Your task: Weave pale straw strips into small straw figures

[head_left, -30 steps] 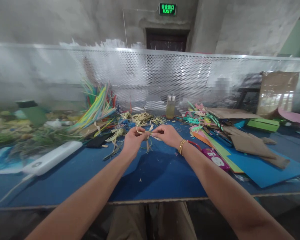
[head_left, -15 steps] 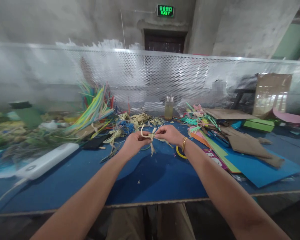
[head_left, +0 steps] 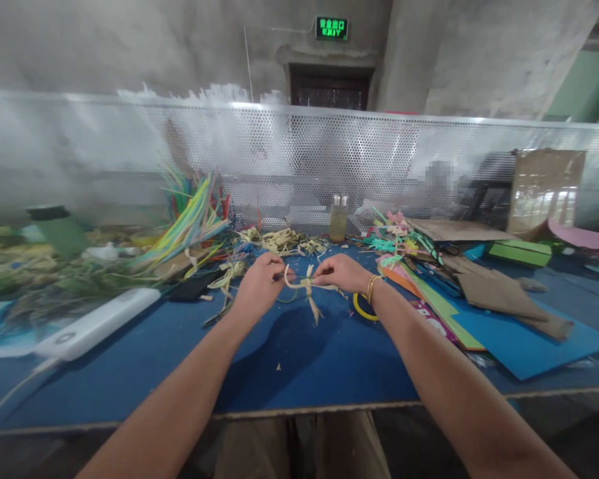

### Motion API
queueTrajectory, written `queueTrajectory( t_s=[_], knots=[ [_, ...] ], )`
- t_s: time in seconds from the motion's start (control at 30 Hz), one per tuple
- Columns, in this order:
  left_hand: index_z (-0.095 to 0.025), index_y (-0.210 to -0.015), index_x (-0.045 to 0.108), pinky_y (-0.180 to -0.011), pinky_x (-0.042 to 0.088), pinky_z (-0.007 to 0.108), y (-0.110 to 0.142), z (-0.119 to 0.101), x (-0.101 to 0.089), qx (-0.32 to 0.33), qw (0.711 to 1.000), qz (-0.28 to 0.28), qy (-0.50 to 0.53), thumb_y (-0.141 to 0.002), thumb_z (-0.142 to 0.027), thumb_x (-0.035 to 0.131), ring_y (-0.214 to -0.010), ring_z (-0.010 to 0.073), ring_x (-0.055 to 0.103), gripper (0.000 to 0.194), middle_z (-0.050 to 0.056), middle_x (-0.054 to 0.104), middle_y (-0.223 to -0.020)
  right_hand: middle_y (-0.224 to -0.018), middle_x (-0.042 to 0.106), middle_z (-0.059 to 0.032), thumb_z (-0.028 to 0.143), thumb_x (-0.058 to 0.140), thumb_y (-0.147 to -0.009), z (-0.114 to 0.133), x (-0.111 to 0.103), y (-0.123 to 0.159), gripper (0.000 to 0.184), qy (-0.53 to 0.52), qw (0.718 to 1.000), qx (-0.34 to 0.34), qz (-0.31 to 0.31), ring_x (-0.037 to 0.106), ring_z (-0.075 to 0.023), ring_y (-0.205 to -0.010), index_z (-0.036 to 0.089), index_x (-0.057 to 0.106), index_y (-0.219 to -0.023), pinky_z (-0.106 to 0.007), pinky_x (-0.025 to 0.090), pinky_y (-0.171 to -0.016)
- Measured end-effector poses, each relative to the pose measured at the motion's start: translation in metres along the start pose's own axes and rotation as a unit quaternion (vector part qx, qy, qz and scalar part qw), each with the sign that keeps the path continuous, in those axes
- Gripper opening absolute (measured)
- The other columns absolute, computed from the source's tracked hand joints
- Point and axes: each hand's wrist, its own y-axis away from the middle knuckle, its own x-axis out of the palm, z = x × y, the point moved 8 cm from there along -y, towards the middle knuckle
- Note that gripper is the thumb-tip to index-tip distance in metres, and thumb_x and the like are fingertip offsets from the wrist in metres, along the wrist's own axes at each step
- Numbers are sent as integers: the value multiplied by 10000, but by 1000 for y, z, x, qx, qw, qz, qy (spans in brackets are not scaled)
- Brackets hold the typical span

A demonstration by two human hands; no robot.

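Observation:
My right hand (head_left: 343,273) pinches a small cross-shaped figure of knotted pale straw (head_left: 308,286) above the middle of the table. One curved end of the figure points toward my left hand (head_left: 262,286), and a frayed tail hangs down. My left hand is closed just left of that curved end, with thumb and fingertips together. What it holds is too fine to make out, perhaps a thin strand. Loose pale straw strips (head_left: 274,239) lie behind my hands. A yellow tape ring (head_left: 363,307) lies by my right wrist.
A white power strip (head_left: 97,322) and a bundle of coloured strands (head_left: 194,223) are on the left. A glass bottle (head_left: 338,219) stands behind. Coloured paper (head_left: 524,339) and brown cardboard (head_left: 496,293) lie on the right. A perforated metal screen (head_left: 319,153) borders the back.
My left hand has drawn back to the left, away from the straw figure's knot. The figure stays in my right hand, its tail hanging slightly lower and more to the right.

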Motion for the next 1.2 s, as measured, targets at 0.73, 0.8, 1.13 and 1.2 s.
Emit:
queueTrajectory(
  t_s=[0.73,0.8,1.13,1.2],
  knots=[
    [-235,-845,764,-768,506,320,4,-4,6,-80,984,3,157,-773,-350,649,-797,218,675,178,36,755,-866,-679,694,-24,267,686,-758,-1,9,1,128,175,984,31,26,546,-111,-604,200,789,-795,-234,337,-572],
    [-229,-785,754,-793,496,331,4,-4,10,-79,986,11,148,-730,-351,693,-813,225,666,147,40,745,-835,-690,698,-28,267,688,-758,-2,9,1,129,175,983,37,28,553,-114,-611,200,789,-802,-234,344,-574],
    [-240,-825,744,-856,449,341,5,-38,14,84,996,40,18,-842,-284,578,-883,223,645,172,52,736,-871,-799,739,-49,303,709,-755,-5,18,0,142,203,976,69,46,634,-152,-710,212,789,-830,-241,367,-575],
    [-249,-847,750,-868,443,356,6,-46,19,88,994,51,-30,-851,-261,549,-906,235,642,201,50,742,-888,-851,748,-60,320,697,-769,-3,22,0,173,227,969,77,56,658,-165,-764,215,786,-875,-237,384,-593]
  ],
)
